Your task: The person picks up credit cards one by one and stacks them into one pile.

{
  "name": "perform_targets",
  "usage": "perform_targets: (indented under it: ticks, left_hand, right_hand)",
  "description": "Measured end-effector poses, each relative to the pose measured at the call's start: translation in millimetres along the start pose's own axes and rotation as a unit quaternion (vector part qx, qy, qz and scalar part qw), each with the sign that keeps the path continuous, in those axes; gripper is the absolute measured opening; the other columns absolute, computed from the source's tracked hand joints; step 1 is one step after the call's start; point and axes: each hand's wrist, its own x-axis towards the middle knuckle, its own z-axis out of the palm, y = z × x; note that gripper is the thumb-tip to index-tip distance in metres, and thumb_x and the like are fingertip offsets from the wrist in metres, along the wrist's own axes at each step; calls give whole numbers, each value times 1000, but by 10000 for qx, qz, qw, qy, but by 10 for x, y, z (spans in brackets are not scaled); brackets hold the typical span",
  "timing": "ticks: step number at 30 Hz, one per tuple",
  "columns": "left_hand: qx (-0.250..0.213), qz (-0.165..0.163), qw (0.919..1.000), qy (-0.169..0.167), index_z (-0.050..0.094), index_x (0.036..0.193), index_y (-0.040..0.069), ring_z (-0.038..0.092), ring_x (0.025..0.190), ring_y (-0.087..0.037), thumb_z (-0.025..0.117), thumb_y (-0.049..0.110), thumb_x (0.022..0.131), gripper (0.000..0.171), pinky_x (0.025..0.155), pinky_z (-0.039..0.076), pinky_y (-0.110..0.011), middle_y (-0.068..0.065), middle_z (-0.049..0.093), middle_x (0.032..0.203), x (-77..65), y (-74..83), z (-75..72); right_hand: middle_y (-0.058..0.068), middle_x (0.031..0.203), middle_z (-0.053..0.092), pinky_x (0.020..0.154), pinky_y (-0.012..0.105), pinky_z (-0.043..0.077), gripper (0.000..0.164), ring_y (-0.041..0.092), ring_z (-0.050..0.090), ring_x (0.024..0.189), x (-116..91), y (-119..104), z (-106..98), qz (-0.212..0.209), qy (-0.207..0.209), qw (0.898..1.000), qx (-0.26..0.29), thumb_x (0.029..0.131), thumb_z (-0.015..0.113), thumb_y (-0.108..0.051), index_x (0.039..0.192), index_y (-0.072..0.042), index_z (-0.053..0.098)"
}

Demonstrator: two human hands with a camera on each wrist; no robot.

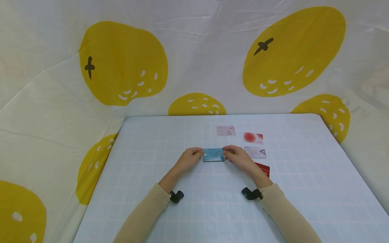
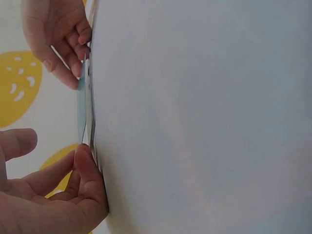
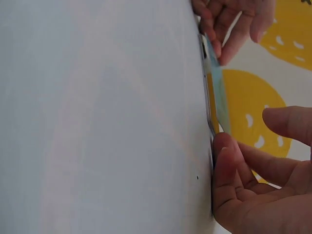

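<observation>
- Sleeves (image 1: 146,212) are nearest.
- Left hand (image 1: 187,160) and right hand (image 1: 241,159) pinch blue card (image 1: 212,155) by its ends.
- If one pinch loosens, card may slip.

Gridded table (image 1: 200,209), pink card (image 1: 226,131), red-circle card (image 1: 253,137), greyish card (image 1: 256,152), partly hidden red card (image 1: 264,168)
</observation>
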Motion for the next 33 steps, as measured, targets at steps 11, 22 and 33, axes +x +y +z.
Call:
perform_targets:
  ticks: [11,22,33]
  left_hand:
    - [-16,-119,9999,-2,63,132,7,52,128,-27,55,37,102,44,105,42,-47,-7,62,132,32,10,22]
    - [103,-190,9998,29,65,131,6,51,129,-27,55,37,102,43,106,41,-47,-7,62,132,30,40,18]
    - [256,-209,9994,-85,66,129,6,51,130,-26,55,37,102,43,108,39,-47,-7,63,131,63,63,-5]
  right_hand:
    - [10,120,63,90,36,49,44,27,57,103,5,-11,-3,-49,-50,9999,-130,101,60,-31,138,-7,57]
    - [9,119,64,91,39,50,45,27,58,102,-4,-12,18,-67,-13,9996,-281,101,60,-32,138,-6,56]
    - [9,116,64,90,38,50,43,26,58,100,1,-2,19,-153,-1,9987,-476,102,59,-30,138,-6,57]
